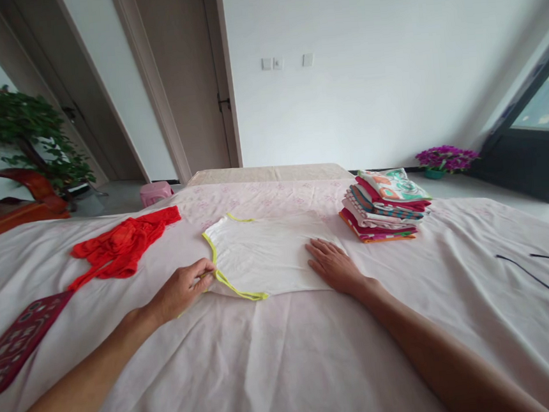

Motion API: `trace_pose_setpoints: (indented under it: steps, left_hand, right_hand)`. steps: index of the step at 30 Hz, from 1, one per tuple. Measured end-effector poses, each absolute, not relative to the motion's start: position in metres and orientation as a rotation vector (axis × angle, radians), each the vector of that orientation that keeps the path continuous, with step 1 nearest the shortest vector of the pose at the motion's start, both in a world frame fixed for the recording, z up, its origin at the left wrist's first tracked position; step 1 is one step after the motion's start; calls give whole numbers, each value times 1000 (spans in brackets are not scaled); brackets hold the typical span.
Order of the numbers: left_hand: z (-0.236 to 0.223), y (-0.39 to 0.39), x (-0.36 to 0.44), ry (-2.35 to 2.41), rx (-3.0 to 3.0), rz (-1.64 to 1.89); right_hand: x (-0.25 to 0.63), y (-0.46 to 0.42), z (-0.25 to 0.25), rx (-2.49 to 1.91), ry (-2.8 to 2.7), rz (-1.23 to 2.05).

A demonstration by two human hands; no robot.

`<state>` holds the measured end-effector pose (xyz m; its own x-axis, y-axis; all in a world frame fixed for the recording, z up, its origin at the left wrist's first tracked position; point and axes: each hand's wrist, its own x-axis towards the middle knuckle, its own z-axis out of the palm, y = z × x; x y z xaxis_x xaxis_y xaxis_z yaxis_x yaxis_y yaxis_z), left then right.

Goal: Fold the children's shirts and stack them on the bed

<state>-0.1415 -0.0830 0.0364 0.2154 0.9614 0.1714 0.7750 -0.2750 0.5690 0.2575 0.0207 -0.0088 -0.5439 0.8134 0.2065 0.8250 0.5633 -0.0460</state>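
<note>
A white sleeveless top (263, 248) with yellow-green trim is spread on the pale bed sheet (288, 359), its neck and armhole edges toward the left. My left hand (183, 289) pinches the trimmed edge at the top's left side, thumb and fingertips together. Flat on the right part of the fabric lies my right hand (332, 265), fingers stretched out and holding nothing. Just beyond that hand to the right stands a stack of folded clothes (383, 206), a white patterned piece uppermost.
To the left lie a crumpled red garment (124, 245) and a dark red patterned flat item (20, 343). Thin dark cords or temples (543, 275) rest at the right. Beyond the bed are a pink stool (155, 194), a wooden chair (18, 196) and purple flowers (447, 159).
</note>
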Motion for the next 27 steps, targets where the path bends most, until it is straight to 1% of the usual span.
trace_pose_setpoints:
  steps: [3,5,9,14,19,23,27]
  left_hand:
    - [42,-50,-130,1682,2073,713]
    - [40,-31,-123,1734,2099,649]
    - [27,-14,-116,1807,2312,496]
    - [23,-37,-115,1674,2712,655]
    - [17,-71,-123,1425,2848,482]
    - [0,-79,-131,1475,2896,581]
    - [-11,-77,-133,1532,2913,755]
  right_hand:
    - [259,21,-9,-1368,-2593,-75]
    - [259,21,-9,-1361,-2592,-71]
    - [260,21,-9,-1354,-2581,-60]
    - [261,22,-10,-1350,-2573,-44]
    - [260,20,-6,-1312,-2517,-10]
    - [257,10,19,-1318,-2493,84]
    - [267,-6,55,-1346,-2700,312]
